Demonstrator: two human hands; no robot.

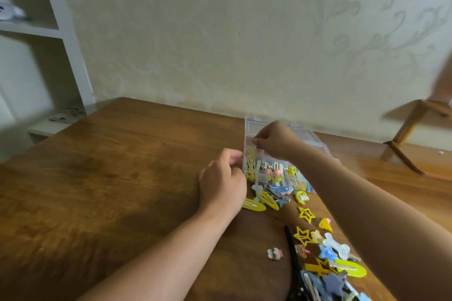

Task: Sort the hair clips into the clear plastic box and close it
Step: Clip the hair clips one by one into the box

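Clear box [281, 168] sits on wooden table [110, 178] by the wall, lid up. Left hand [221, 186] grips its left edge, right hand [274, 140] pinches the lid rim — loose hair clips [325, 252] lie just in front.

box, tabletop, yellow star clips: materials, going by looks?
Clear box: see-through, glossy rigid plastic; clips show through its walls.
Tabletop: wood or wood veneer, brown grain with soft sheen; cannot tell which.
Yellow star clips: flat, opaque, matte cut-outs, probably painted metal or plastic; too small to settle.
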